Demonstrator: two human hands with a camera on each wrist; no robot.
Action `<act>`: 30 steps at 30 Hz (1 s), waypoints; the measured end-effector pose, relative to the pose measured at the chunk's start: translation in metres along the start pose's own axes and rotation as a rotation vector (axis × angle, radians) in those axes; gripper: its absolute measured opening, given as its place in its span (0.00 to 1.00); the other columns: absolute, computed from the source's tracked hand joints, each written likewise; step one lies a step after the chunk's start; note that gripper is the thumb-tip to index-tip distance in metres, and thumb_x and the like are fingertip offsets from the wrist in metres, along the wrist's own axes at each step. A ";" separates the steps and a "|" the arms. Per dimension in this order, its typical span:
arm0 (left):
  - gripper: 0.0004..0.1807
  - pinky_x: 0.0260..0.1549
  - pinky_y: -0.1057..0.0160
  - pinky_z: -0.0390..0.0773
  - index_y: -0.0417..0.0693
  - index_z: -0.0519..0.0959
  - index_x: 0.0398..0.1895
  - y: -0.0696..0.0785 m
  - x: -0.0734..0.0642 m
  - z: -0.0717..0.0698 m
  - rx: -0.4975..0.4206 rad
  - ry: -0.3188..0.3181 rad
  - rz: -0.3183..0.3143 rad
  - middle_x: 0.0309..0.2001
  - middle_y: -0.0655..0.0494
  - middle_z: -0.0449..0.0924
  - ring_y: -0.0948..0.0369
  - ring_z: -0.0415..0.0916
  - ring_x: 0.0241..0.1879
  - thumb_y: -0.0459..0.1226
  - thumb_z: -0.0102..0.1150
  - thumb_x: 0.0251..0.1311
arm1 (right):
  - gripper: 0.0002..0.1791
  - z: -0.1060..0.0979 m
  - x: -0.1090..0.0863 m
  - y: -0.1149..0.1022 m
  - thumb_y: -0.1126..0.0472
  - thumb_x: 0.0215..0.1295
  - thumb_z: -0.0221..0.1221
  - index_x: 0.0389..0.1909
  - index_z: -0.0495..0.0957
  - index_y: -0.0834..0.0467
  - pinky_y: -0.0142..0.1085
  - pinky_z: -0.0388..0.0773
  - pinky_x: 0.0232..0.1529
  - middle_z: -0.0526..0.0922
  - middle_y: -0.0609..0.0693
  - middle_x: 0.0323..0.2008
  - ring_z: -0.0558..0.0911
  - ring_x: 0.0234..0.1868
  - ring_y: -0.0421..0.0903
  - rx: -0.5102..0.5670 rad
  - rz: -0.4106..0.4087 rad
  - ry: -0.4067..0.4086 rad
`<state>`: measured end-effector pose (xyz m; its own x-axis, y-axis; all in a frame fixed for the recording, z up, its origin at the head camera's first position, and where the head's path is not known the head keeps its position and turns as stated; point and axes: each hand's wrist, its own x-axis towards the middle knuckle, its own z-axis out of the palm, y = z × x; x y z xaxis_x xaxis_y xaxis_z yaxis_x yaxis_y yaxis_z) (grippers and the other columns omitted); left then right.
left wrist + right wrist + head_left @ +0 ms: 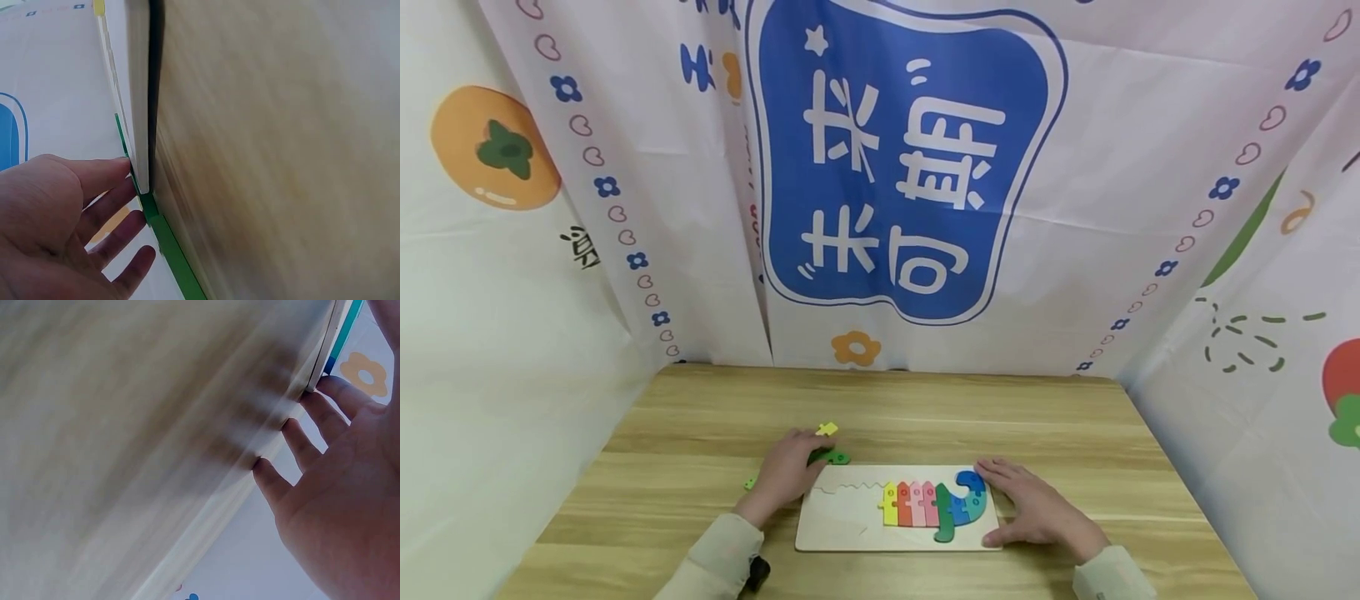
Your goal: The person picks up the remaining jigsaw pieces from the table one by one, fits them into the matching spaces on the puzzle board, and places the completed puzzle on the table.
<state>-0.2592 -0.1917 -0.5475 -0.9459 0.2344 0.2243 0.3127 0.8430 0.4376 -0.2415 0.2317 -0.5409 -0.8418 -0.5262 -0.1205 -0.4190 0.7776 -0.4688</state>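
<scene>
A pale wooden puzzle board (838,533) lies on the table, its right part filled with coloured pieces. These include a yellow piece (890,504), pink pieces, a dark green piece (944,512) and a blue curled one (972,481). At the board's upper left corner, my left hand (786,467) pinches a green puzzle piece (121,134) between thumb and index finger. Another green piece (178,259) lies by its other fingertips. My right hand (1033,504) rests at the board's right end, fingers spread, thumb near the lower corner. In the right wrist view its fingertips (265,465) touch the tabletop.
A loose yellow piece (827,428) lies beyond my left hand, and a small green piece (749,483) shows to its left. The wooden table (1000,417) ends at a printed white cloth (1097,250) hung behind and at both sides.
</scene>
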 end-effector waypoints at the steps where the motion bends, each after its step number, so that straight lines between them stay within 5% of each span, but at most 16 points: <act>1: 0.16 0.58 0.39 0.79 0.46 0.87 0.54 0.000 0.000 -0.001 -0.002 0.000 0.000 0.54 0.45 0.86 0.43 0.79 0.58 0.33 0.70 0.63 | 0.61 0.000 0.000 0.000 0.30 0.47 0.74 0.79 0.63 0.54 0.70 0.58 0.73 0.64 0.55 0.79 0.58 0.79 0.66 -0.002 0.000 0.001; 14: 0.16 0.58 0.39 0.79 0.44 0.87 0.51 0.004 0.002 -0.001 -0.016 0.001 0.021 0.52 0.45 0.86 0.43 0.80 0.55 0.29 0.72 0.59 | 0.61 -0.001 -0.001 -0.003 0.30 0.47 0.75 0.79 0.63 0.53 0.70 0.57 0.73 0.64 0.54 0.79 0.58 0.80 0.65 0.009 0.019 -0.009; 20: 0.15 0.47 0.48 0.83 0.42 0.87 0.49 0.006 0.005 -0.002 -0.048 0.000 0.006 0.44 0.50 0.85 0.55 0.81 0.43 0.28 0.72 0.58 | 0.61 -0.001 0.000 -0.001 0.30 0.47 0.75 0.79 0.63 0.52 0.70 0.57 0.74 0.63 0.54 0.79 0.58 0.80 0.65 0.012 0.018 -0.009; 26: 0.12 0.40 0.58 0.83 0.47 0.87 0.45 0.009 0.004 -0.003 -0.121 0.023 -0.041 0.41 0.56 0.84 0.63 0.79 0.38 0.28 0.71 0.59 | 0.60 0.000 0.000 0.000 0.31 0.47 0.75 0.79 0.63 0.53 0.71 0.56 0.73 0.63 0.55 0.79 0.58 0.80 0.65 0.015 0.008 -0.009; 30: 0.13 0.36 0.64 0.81 0.49 0.83 0.47 0.012 0.005 -0.009 -0.250 0.072 -0.089 0.39 0.55 0.84 0.62 0.80 0.37 0.27 0.70 0.61 | 0.61 0.000 0.000 0.000 0.31 0.47 0.75 0.79 0.63 0.53 0.71 0.56 0.73 0.63 0.55 0.79 0.58 0.80 0.65 0.020 0.006 -0.004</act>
<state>-0.2595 -0.1845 -0.5337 -0.9647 0.1226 0.2329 0.2492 0.7108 0.6578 -0.2418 0.2314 -0.5414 -0.8430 -0.5228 -0.1269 -0.4070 0.7740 -0.4850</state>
